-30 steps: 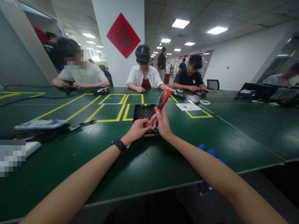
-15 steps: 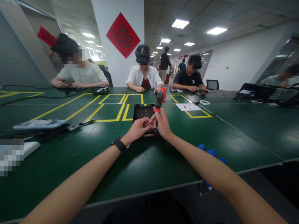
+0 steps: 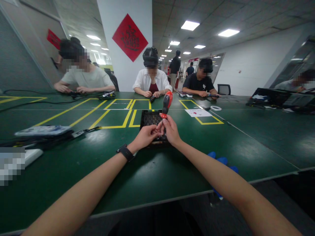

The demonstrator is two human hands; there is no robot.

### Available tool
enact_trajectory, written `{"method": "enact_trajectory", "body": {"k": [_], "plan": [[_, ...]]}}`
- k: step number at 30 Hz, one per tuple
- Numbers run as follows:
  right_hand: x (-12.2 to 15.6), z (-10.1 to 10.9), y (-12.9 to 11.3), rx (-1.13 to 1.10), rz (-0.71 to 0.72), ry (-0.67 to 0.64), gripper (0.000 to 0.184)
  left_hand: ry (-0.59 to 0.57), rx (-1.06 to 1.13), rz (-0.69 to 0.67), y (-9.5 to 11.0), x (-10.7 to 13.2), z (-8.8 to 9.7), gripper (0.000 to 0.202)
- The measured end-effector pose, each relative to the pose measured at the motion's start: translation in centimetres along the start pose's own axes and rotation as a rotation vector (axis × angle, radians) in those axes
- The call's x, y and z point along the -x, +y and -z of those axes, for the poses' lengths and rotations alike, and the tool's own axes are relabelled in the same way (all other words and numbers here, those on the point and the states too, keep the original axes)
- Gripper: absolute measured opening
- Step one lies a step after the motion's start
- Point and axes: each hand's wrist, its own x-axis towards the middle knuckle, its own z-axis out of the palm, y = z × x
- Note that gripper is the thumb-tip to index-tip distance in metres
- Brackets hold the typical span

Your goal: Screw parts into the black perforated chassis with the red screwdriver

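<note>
My right hand (image 3: 171,130) is closed on a screwdriver (image 3: 167,104) with a red and black handle, which stands nearly upright above the fingers. My left hand (image 3: 147,135) is pinched close against the shaft. Whatever is between its fingertips is too small to make out. Both hands are over a shallow black tray-like case (image 3: 144,115) lying on the green table. The hands cover its near part, and dark ribbed detail shows in its far part.
Yellow tape lines mark the green table (image 3: 118,183). A white sheet (image 3: 198,112) and a white tape roll (image 3: 216,108) lie right of the case. Cables and a pale flat device (image 3: 43,130) are at left, blue objects (image 3: 222,160) under my right forearm. Several people sit around.
The screwdriver handle has tipped slightly left and toward upright; my hands stay over the case. Across the table, the person in white now has both hands around a small dark object.
</note>
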Motion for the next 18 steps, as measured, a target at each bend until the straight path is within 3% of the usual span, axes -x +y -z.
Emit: {"method": "enact_trajectory", "body": {"k": [6, 13, 18], "plan": [[-0.47, 0.39, 0.41, 0.058, -0.018, -0.018, 0.035, -0.023, 0.067, 0.000, 0.24, -0.03, -0.02, 0.021], [-0.55, 0.43, 0.36, 0.042, -0.017, 0.002, 0.032, 0.099, -0.084, -0.003, 0.39, -0.07, -0.09, 0.022], [-0.54, 0.26, 0.21, 0.035, -0.035, 0.001, 0.031, 0.090, -0.055, 0.049, 0.41, -0.04, -0.07, 0.024]]}}
